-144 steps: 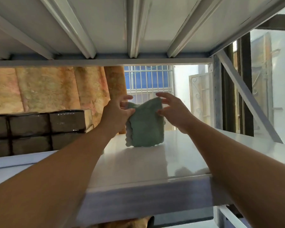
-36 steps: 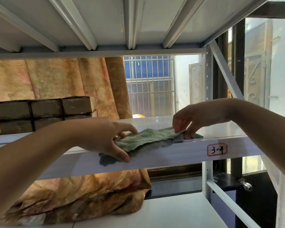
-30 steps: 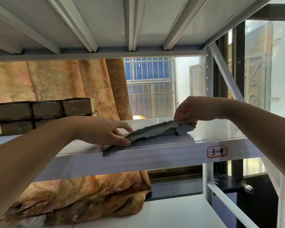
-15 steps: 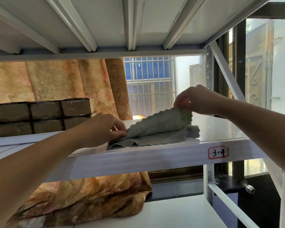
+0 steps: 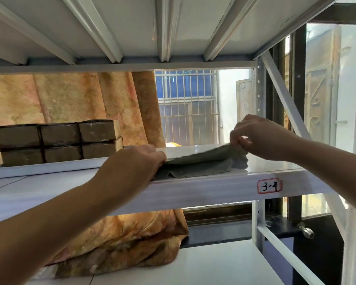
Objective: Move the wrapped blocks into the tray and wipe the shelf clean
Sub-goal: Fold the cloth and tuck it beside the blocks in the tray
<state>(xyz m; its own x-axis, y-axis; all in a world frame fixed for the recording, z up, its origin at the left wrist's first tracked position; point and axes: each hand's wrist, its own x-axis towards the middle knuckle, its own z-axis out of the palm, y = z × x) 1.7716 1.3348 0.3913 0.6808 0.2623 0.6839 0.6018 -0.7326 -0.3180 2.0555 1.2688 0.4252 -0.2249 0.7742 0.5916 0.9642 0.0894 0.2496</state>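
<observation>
Head view: green cloth (image 5: 197, 163) on shelf (image 5: 203, 192), one end pinched by left hand (image 5: 132, 166), the other by right hand (image 5: 257, 138).

Storeroom: white steel racking (image 5: 193, 194) with shelf label (image 5: 270, 186).

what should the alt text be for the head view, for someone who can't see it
Two bare hands hold a green cloth on a white metal shelf: the left hand grips its left end low, the right hand pinches the right end, raised off the shelf. Wrapped blocks stand stacked two high at the back left, apart from the cloth.
</observation>
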